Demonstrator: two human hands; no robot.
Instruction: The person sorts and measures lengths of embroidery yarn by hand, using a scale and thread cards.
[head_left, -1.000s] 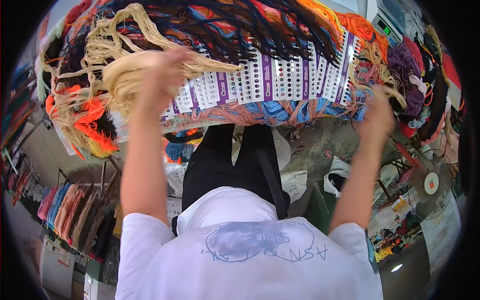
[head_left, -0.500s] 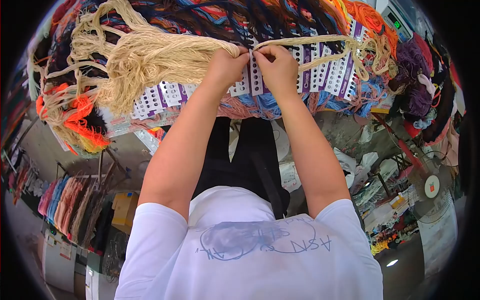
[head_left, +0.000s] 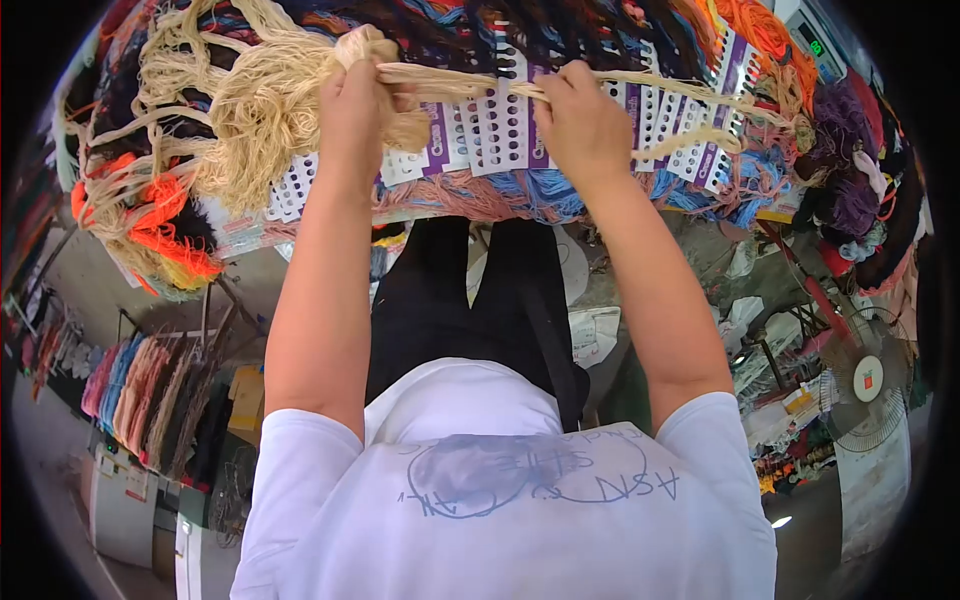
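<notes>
A thread workshop. Heaps of coloured embroidery thread (head_left: 780, 40) cover the bench above rows of punched sample cards (head_left: 500, 130). Skeins on a rack (head_left: 140, 400) and a floor fan (head_left: 868, 380) stand nearby.

Yarn strand (head_left: 480, 84) stretched between left hand (head_left: 355, 100) and right hand (head_left: 585, 125), over punched cards (head_left: 495, 135); yarn heap (head_left: 240, 110) left.

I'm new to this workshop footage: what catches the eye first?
Two bare arms reach up the middle: the left hand grips a cream thread bundle, the right hand pulls its strands rightward. Behind them runs a row of punched cards, under heaped coloured threads.
</notes>
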